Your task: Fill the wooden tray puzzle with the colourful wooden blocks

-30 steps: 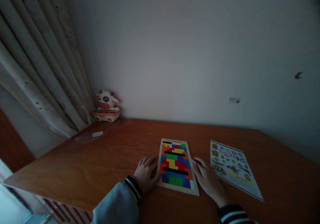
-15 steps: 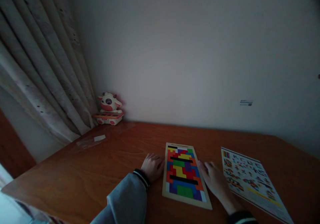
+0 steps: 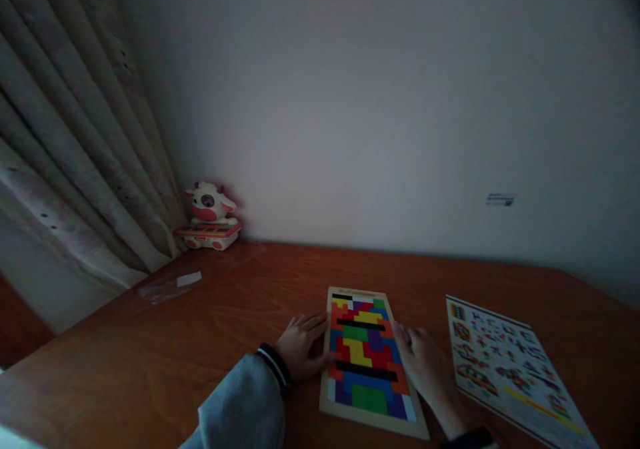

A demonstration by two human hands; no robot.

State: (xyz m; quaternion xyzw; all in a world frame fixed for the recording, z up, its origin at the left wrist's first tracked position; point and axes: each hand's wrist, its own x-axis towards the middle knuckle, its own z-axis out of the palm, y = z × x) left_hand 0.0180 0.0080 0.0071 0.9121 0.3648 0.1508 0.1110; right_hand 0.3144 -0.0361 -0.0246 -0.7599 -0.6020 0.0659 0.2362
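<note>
My pale wooden, rectangular puzzle board (image 3: 373, 419) lies near the middle of the reddish-brown, wood-grained worktop (image 3: 150, 355), packed with flat, blocky, many-coloured pieces (image 3: 355, 353) and straight black strips (image 3: 367, 371). My left hand (image 3: 299, 349) rests, grip loosely spread, against its left rim; my right hand (image 3: 425, 363) touches the right rim, its grip too hidden to tell. A printed white sheet (image 3: 515, 367) lies just right, a white-and-pink cow toy (image 3: 210, 215) and clear plastic (image 3: 159, 291) far left.

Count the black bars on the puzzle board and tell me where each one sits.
3: a short bar in the far left corner of the puzzle board, a longer bar below it, and a third bar closer to the near end. None seems hidden.
</note>
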